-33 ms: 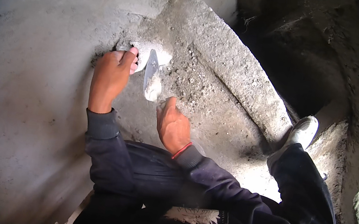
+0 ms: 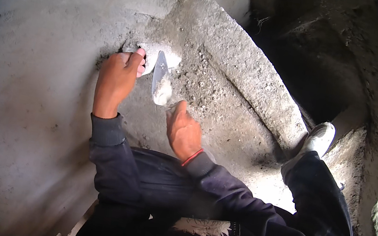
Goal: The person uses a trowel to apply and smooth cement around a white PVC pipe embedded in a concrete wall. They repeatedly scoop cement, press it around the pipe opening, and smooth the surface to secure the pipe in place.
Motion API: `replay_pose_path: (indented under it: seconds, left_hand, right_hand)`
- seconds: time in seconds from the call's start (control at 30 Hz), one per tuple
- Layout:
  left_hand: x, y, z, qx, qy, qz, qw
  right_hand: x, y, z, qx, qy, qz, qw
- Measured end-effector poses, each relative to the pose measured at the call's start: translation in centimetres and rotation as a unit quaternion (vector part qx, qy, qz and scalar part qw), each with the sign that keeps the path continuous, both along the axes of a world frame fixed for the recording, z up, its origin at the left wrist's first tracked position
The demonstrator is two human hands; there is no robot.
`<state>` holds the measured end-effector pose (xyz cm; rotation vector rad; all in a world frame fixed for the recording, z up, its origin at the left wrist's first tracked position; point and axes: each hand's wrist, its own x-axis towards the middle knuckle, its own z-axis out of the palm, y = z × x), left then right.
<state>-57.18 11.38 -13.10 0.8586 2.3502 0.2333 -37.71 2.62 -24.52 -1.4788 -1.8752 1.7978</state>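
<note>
While the head view shows both bare hands, only the right hand [image 2: 184, 132] has a clear hold: fingers closed round the handle end of a trowel [image 2: 158, 72], probably so the blade reaches forward with knuckles clear of the rubble [image 2: 203, 88]. Left hand [image 2: 116, 78] has curled fingers and thumb beside a white patch [image 2: 170, 60], maybe to steady; can't tell if it grips anything. Trowel lies between the hands, just left of the rubble; long axis runs away from the person, tip forward and slightly left, handle back toward the right wrist. Pale stuff [image 2: 162, 92] sits near the blade's heel, so likely kept fairly level
</note>
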Motion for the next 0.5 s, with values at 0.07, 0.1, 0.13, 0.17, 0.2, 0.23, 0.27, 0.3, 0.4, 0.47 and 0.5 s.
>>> replay_pose_path:
  seconds: [0.07,0.1,0.13,0.17,0.2,0.23,0.27,0.3,0.4,0.47,0.5]
  left_hand:
    - [0.4,0.6,0.2,-0.005,0.003,0.003,1.0]
    - [0.4,0.7,0.2,-0.014,0.014,-0.001,1.0]
    - [0.5,0.7,0.3,-0.022,0.026,-0.005,0.999]
    - [0.6,0.7,0.2,-0.03,0.034,-0.008,0.999]
    - [0.6,0.7,0.2,-0.023,0.028,-0.009,0.999]
    - [0.5,0.9,0.1,-0.017,0.022,-0.009,1.0]
    - [0.4,0.9,0.2,-0.01,0.018,-0.008,1.0]
    - [0.5,0.8,0.3,-0.017,0.026,-0.019,0.999]
    - [0.5,0.6,0.2,-0.025,0.043,-0.045,0.998]
    - [0.0,0.0,-0.2,-0.018,0.042,-0.046,0.998]
    - [-0.1,-0.1,-0.4,-0.013,0.034,-0.04,0.999]
  right_hand:
    - [0.6,1.2,-0.5,0.015,-0.022,0.0,1.0]
    - [1.1,1.6,-0.9,0.009,-0.032,0.008,0.999]
    - [1.5,1.8,-1.1,0.002,-0.043,0.017,0.999]
    - [1.8,2.0,-1.2,-0.004,-0.055,0.027,0.998]
    - [1.7,1.8,-0.9,-0.009,-0.057,0.022,0.998]
    - [1.3,1.7,-1.0,-0.01,-0.02,0.004,1.0]
    - [0.9,1.6,-1.1,-0.011,0.019,-0.014,1.0]
    - [0.6,1.6,-1.1,-0.011,0.058,-0.031,0.998]
    - [0.9,2.2,-0.3,-0.018,0.071,-0.008,0.997]
    - [1.0,3.4,0.9,0.018,0.127,-0.011,0.992]
    - [1.1,3.9,1.1,0.035,0.154,-0.011,0.987]
